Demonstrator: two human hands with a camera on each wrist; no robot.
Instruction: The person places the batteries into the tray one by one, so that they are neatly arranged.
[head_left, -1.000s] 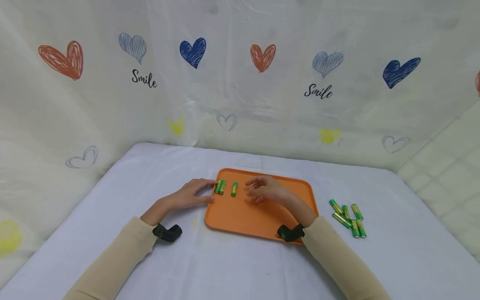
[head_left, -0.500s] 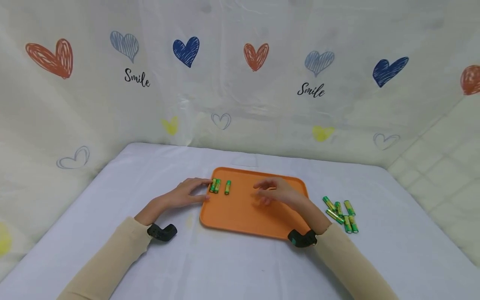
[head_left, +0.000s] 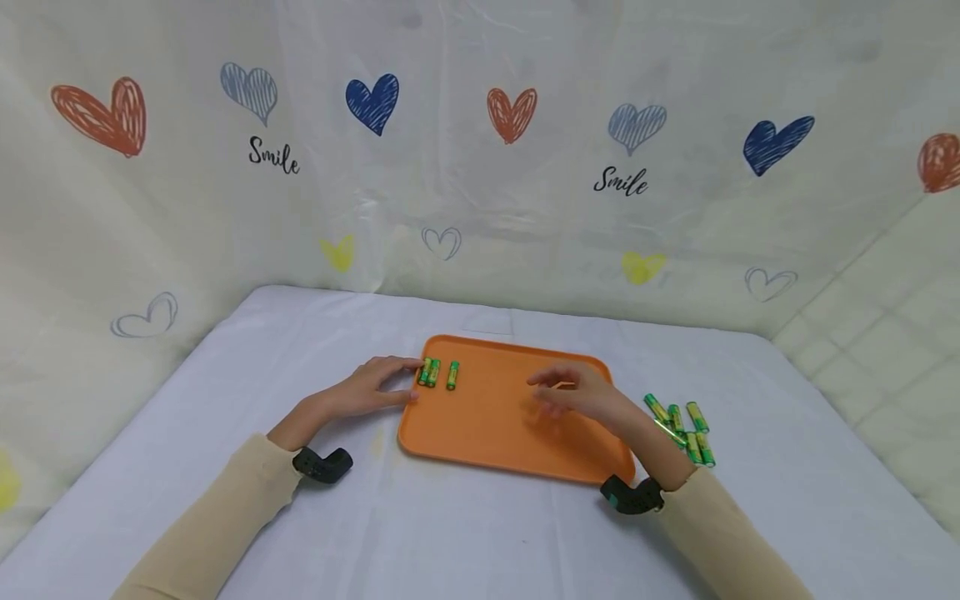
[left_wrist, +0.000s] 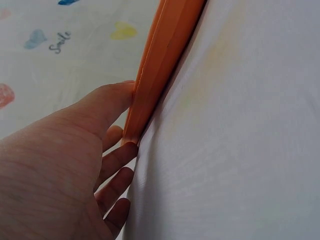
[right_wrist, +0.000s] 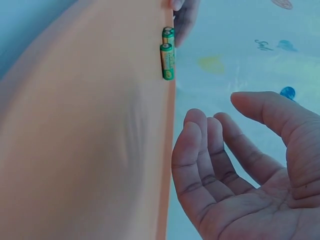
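An orange tray (head_left: 480,442) lies on the white-covered table. Three green-and-yellow batteries are in its far left part: a pair side by side at the left rim, and a single battery (head_left: 453,375) a little to their right. My left hand (head_left: 365,388) touches the tray's left edge with thumb and fingertips, fingers spread and relaxed. In the left wrist view, the thumb (left_wrist: 112,97) lies against the orange rim (left_wrist: 162,55). Above the tray's right half is my right hand (head_left: 581,393), fingers loosely bent and nothing between them; its empty palm (right_wrist: 255,215) shows in the right wrist view.
Several more batteries (head_left: 693,450) lie in a loose group on the table, right of the tray; my right forearm partly overlaps them. A backdrop (head_left: 450,192) printed with hearts rises behind the table (head_left: 337,533).
My right hand has moved right, away from the single battery and across the tray. The left hand stays at the tray's left edge. The head view has shifted slightly.
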